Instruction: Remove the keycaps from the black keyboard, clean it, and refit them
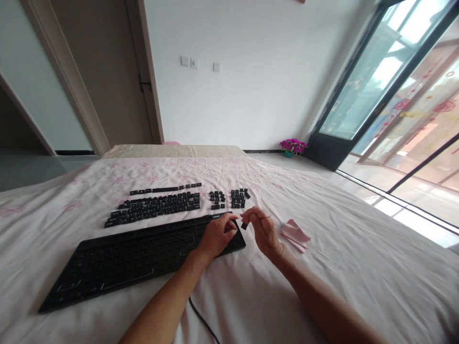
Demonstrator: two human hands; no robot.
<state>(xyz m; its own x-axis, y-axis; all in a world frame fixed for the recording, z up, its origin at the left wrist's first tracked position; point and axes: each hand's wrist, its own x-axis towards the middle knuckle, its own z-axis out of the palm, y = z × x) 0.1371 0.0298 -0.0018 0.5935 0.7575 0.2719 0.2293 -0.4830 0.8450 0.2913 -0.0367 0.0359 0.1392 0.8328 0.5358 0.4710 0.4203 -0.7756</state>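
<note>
Pink sheet, left hand [216,235] flat on keyboard [136,260], right hand [263,229] pinching keycap [244,226]

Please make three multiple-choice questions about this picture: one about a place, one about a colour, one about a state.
1. Where do the removed keycaps lie?
A. beyond the keyboard on the sheet
B. on the floor
C. on the pink cloth

2. What colour is the small cloth beside the right hand?
A. blue
B. pink
C. black

3. In what state is the keyboard?
A. all keys in place
B. keycaps taken off
C. broken in two

Answers:
1 A, the caps sit in rows on the bed sheet behind the keyboard.
2 B, the cloth is plainly pink.
3 B, the frame shows bare sockets under the left hand.
</note>
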